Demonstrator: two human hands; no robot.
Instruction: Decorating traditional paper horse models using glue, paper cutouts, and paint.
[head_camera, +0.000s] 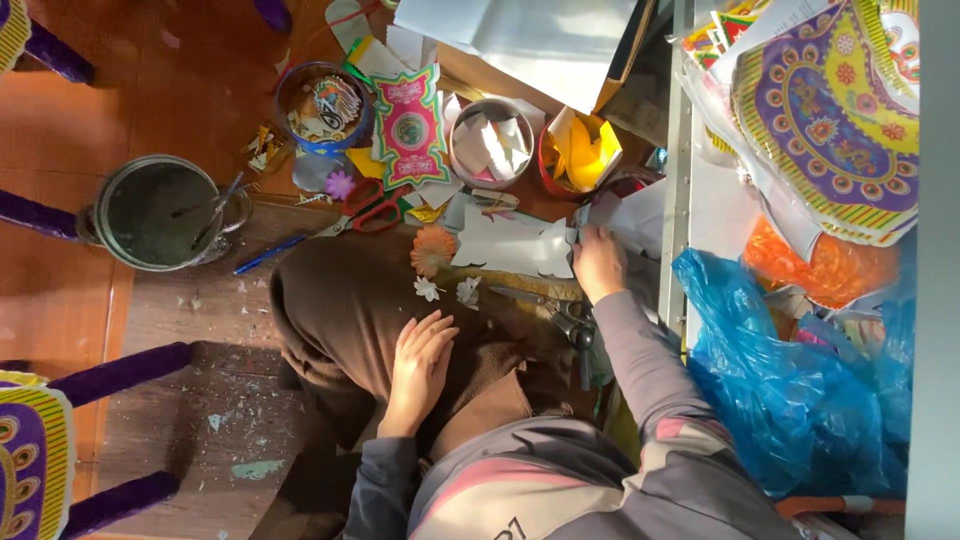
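The right hand (598, 262) reaches forward with its fingers bent onto the edge of a white cut paper sheet with a wavy outline (510, 245). It seems to pinch or press this edge, but I cannot tell for sure if the fingers are closed around it. The sheet lies on the wooden floor (170, 300) just in front of the person's knee, close to the grey metal frame (677, 200) on the right.

The left hand (420, 360) rests flat and relaxed on the brown cloth over the lap (340, 310); it holds nothing.

Just beside the right wrist lie dark metal scissors (560, 312), untouched. An orange paper flower (432, 248) and two small white paper flowers (428, 289) lie at the left edge of the sheet. Further away are red-handled scissors (372, 212), a pink and green decorated paper cutout (410, 125), a round tin with white paper scraps (492, 142), a red bowl with yellow paper pieces (582, 152) and a blue round tin with small cutouts (322, 108). A grey metal bucket with dark content (160, 212) stands at the left.

In my judgement the step in hand is taking up or positioning the white sheet. The next move calls for a firm hold on the thin edge, and for the free hand to help.
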